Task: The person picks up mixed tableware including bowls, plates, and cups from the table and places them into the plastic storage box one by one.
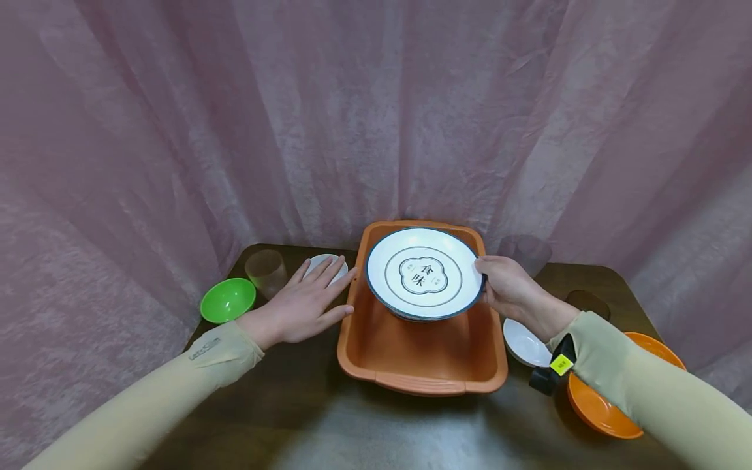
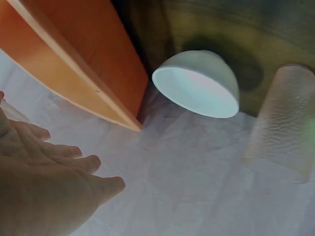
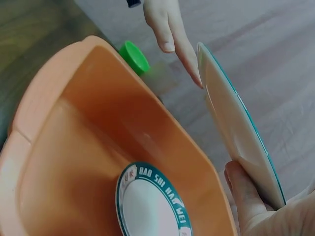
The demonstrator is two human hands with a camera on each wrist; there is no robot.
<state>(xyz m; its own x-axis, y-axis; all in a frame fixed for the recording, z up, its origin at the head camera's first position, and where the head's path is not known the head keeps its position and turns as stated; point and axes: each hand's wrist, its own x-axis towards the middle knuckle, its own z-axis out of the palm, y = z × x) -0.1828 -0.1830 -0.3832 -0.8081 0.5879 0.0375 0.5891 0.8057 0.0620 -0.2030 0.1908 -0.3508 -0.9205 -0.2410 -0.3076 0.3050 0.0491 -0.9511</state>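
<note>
My right hand [image 1: 517, 290] grips the right edge of a white plate [image 1: 423, 303] with a dark blue rim and printed characters. The plate is held up over the orange basin [image 1: 420, 385], tilted in the right wrist view. Inside the basin sits another white plate [image 3: 150, 209], with a green lettered rim. My left hand [image 1: 305, 303] hovers left of the basin, fingers spread and straight, holding nothing. Beyond its fingers, partly hidden by them in the head view, stands a small white bowl [image 2: 197, 91].
On the left are a green bowl [image 1: 228, 300] and a textured translucent cup [image 1: 266, 271]. To the right stand a clear cup [image 1: 525, 253], a white dish [image 1: 525, 344], a dark cup [image 1: 587, 302] and orange dishes [image 1: 605, 408]. A pink curtain [image 1: 376, 117] hangs behind the table [image 1: 282, 418].
</note>
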